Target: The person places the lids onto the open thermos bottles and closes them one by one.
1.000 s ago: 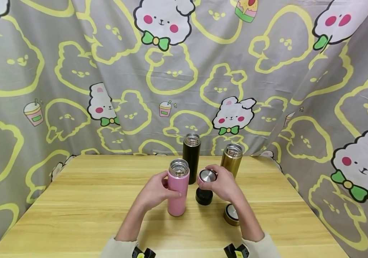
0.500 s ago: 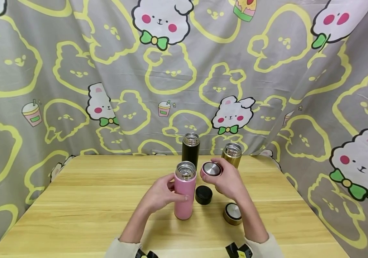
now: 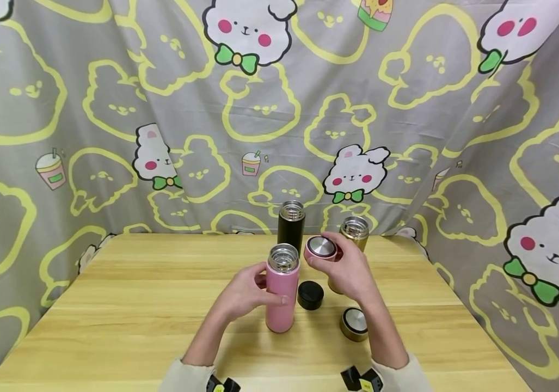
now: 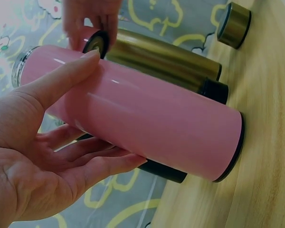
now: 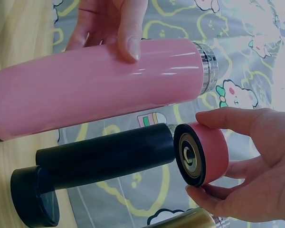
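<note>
Front flask (image 3: 281,296) in the left hand (image 3: 246,294), second flask (image 3: 290,228) behind it, third flask (image 3: 357,234) right of that, behind the right hand (image 3: 351,270) with the held lid (image 3: 321,248); down on the table (image 3: 137,305), far lid (image 3: 311,295) just right of the front flask, near lid (image 3: 354,325) farther right!

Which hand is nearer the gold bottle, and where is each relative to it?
Right. The right hand, holding the pink lid, is in front of the gold bottle, partly hiding it in the head view; the left hand, gripping the pink bottle, is farther off to its left.

On pale-wood table (image 3: 137,294): round black lid (image 3: 311,295), round gold lid (image 3: 354,326); toward far edge, cylindrical black bottle (image 5: 107,154), cylindrical gold bottle (image 4: 166,58).
</note>
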`<state>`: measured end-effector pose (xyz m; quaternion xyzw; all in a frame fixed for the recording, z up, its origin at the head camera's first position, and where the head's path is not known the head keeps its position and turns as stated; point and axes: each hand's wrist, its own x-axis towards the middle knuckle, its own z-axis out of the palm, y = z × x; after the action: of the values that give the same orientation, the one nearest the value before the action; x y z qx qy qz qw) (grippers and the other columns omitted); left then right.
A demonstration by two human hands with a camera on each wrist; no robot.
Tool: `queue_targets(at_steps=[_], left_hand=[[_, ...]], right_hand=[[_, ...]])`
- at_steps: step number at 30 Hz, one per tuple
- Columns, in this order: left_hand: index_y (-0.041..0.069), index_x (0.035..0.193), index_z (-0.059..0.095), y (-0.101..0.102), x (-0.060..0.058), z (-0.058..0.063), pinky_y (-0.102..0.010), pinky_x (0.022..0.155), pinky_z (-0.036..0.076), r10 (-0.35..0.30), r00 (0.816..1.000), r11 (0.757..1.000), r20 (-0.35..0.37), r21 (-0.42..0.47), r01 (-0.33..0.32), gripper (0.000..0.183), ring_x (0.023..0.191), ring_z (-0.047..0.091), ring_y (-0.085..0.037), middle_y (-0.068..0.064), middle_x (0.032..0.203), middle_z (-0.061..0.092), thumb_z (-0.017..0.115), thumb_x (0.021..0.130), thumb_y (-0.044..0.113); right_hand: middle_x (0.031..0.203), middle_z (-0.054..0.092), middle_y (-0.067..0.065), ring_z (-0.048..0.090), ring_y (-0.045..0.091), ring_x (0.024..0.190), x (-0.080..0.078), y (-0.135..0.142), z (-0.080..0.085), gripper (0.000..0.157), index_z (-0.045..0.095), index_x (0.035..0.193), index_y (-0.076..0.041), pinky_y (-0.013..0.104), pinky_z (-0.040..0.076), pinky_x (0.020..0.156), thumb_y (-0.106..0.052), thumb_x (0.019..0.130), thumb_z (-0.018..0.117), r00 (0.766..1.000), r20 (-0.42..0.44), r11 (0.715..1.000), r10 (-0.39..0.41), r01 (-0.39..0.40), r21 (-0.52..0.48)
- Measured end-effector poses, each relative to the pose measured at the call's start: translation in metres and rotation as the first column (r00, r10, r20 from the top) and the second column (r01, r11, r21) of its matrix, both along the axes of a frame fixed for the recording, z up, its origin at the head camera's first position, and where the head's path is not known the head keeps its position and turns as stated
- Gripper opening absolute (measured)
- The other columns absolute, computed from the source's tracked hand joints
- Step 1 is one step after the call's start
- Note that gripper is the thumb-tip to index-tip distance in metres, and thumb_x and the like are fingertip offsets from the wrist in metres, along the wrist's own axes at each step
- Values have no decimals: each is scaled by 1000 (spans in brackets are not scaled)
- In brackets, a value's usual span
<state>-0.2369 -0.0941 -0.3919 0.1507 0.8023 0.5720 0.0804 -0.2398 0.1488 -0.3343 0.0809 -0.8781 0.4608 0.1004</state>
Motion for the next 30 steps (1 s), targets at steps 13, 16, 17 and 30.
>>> queue_targets(at_steps=[13, 16, 17, 30], left_hand=[[15, 137, 60, -3, -2, 0, -44, 96, 55, 5, 1000, 1000, 2, -19, -5, 74, 110, 69, -21, -5, 119, 73, 93, 72, 30], [16, 135, 61, -2, -4, 0, -44, 95, 55, -3, 1000, 1000, 1, -25, 3, 73, 109, 69, -20, -4, 118, 73, 93, 71, 31], [16, 135, 61, -1, -4, 0, -44, 95, 55, -5, 1000, 1000, 0, -27, 5, 73, 109, 69, -20, -3, 118, 73, 94, 71, 31], [17, 135, 61, -3, -6, 1, -44, 96, 55, -23, 1000, 1000, 7, -17, 23, 73, 113, 69, -22, -3, 120, 72, 94, 71, 29]], right_hand=[[133, 63, 11, 61, 27, 114, 0, -13, 4, 74, 53, 141, -10, 39, 49, 94, -38, 81, 86, 998, -42, 991, -40, 34, -132], [132, 64, 11, 61, 26, 115, 2, -14, 6, 72, 55, 140, -10, 39, 48, 96, -38, 81, 86, 997, -60, 982, -46, 35, -185], [132, 64, 11, 61, 26, 114, 3, -14, 6, 71, 56, 140, -11, 39, 48, 96, -37, 81, 86, 997, -63, 979, -47, 33, -201], [131, 63, 5, 63, 23, 120, 11, -24, 13, 65, 61, 137, -15, 28, 52, 92, -30, 80, 88, 996, -84, 948, 25, -51, -313]])
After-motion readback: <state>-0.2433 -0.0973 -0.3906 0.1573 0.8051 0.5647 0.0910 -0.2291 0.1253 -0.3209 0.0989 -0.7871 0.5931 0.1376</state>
